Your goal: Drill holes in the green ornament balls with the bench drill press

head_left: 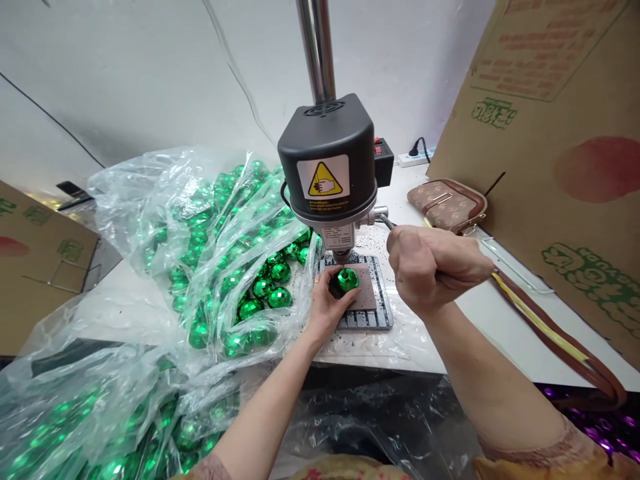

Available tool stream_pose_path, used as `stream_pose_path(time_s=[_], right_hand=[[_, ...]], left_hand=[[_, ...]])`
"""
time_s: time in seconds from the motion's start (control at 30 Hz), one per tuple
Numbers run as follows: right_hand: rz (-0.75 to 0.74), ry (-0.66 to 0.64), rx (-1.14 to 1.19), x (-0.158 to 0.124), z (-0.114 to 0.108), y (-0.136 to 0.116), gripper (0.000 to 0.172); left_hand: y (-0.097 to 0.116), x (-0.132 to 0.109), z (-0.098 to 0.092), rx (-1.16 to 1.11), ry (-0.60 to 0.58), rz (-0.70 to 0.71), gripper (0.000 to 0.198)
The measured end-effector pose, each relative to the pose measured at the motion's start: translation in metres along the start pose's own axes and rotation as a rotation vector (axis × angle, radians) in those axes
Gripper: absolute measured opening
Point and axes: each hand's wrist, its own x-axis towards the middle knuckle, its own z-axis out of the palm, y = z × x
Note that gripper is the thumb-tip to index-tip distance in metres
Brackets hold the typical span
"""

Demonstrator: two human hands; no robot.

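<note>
Under a small black bench drill press, my left hand grips a shiny green faceted ball between thumb and fingers. The ball rests on a pinkish board laid over the slotted metal base. Directly above it, the drill's chuck reaches down to the ball's top; whether the bit is inside it I cannot tell. My right hand is closed in a fist around the drill press's feed lever, whose end is hidden in the fingers.
Left of the press, a clear plastic bag spills several green balls. Another bag of green balls lies lower left. Cardboard boxes stand on both sides. A brown patterned purse and its strap lie at right, near a power strip.
</note>
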Motion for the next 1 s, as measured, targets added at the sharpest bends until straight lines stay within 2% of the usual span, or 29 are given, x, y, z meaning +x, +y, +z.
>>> stream_pose_path(time_s=[0.23,0.57,0.7,0.8,0.9,0.97,1.0], right_hand=[[-0.081,-0.061,0.047,-0.007,-0.005,0.008,0.043],[-0.107,-0.116,0.047,-0.014,-0.010,0.008,0.042],[0.071,-0.065,0.027,0.005,-0.002,-0.001,0.046],[0.232,0.018,0.046,0.030,0.009,-0.005,0.051],[0.301,0.022,-0.003,0.046,0.016,-0.003,0.053],[0.326,-0.009,-0.072,0.049,0.016,0.000,0.054],[0.331,-0.017,-0.097,0.048,0.016,0.001,0.054]], left_hand=[[0.003,-0.001,0.000,-0.025,0.017,0.002,0.047],[0.007,-0.002,0.000,-0.001,0.029,-0.015,0.047],[0.003,0.001,0.002,-0.017,0.022,-0.003,0.047],[0.006,-0.002,0.004,-0.010,0.074,0.010,0.045],[0.016,-0.021,-0.004,0.079,0.172,0.098,0.041],[0.021,-0.044,-0.014,0.156,0.132,0.257,0.042],[0.022,-0.058,-0.020,0.191,0.059,0.368,0.043]])
